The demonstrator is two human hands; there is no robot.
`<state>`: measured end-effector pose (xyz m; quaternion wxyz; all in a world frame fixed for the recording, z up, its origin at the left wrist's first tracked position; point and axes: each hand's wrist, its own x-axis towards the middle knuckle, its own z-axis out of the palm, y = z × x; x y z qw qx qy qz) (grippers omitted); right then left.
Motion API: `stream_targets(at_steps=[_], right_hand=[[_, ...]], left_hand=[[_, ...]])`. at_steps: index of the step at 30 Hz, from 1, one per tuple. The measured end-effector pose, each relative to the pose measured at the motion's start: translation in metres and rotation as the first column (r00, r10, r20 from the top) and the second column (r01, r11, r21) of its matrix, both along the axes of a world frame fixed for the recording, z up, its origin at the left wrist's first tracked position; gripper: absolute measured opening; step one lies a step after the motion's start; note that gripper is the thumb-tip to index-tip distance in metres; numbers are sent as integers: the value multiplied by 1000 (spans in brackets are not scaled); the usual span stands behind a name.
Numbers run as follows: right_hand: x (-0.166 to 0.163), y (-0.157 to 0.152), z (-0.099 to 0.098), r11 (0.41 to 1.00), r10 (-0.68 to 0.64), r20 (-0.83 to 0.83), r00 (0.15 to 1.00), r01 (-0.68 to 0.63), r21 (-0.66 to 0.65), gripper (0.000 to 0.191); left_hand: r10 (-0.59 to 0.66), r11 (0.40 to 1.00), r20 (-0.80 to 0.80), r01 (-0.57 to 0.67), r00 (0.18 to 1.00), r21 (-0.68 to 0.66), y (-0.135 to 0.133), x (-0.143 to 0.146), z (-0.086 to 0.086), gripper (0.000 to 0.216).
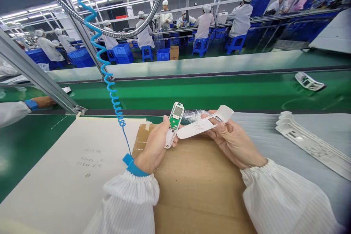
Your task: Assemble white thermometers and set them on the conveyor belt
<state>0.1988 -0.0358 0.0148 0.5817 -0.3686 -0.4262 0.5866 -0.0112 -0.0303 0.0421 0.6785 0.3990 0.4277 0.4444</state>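
In my left hand [157,139] is a small white handheld device [174,122] with a grey screen and a bare green circuit board. The thumb lies along its left edge and the fingers wrap behind it. My right hand [229,139] grips a long white plastic cover [197,128] with a window cut near its raised end. The cover's rounded tip is close to the device's lower right side; whether they touch I cannot tell. Both parts are above a brown cardboard sheet [203,182]. A blue wrist strap [134,166] with a coiled cord [109,84] circles my left wrist.
Several stacked white covers [309,142] lie on the foam sheet at right. Crumpled clear plastic [195,115] sits behind my hands. A green conveyor belt [192,93] crosses ahead, bearing another device part [309,81]. A co-worker's hand [44,101] reaches in at left beside a metal post [35,65].
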Motion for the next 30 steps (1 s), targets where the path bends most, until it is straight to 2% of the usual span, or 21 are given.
stream_targets(at_steps=[6, 13, 15, 17, 20, 22, 25, 30], right_hand=[[-2, 0, -4, 999, 23, 1, 1000, -23, -23, 45], [-5, -2, -1, 998, 55, 18, 998, -55, -13, 44], [-8, -2, -2, 998, 63, 18, 998, -63, -9, 43], [-12, -3, -4, 997, 74, 33, 997, -74, -6, 42], [-21, -5, -8, 997, 81, 72, 994, -81, 4, 44], [-25, -5, -9, 999, 53, 105, 993, -54, 5, 45], [-26, -6, -10, 1000, 17, 133, 991, -17, 1, 45], [-24, -5, -7, 997, 69, 81, 994, -71, 16, 45]], left_hand=[[10, 1000, -67, -8, 998, 29, 2, -3, -1, 60], [36, 998, -54, -34, 998, 43, 3, -3, 0, 55], [29, 995, -88, -20, 996, 97, 2, -2, -1, 50], [37, 976, -192, 5, 981, 216, -1, 2, -2, 41], [123, 917, -377, 41, 918, 398, -10, 10, -4, 36], [178, 885, -455, 60, 872, 462, -16, 15, -5, 35], [203, 872, -494, 73, 845, 484, -20, 18, -6, 32], [142, 895, -447, 79, 883, 439, -17, 17, -8, 32]])
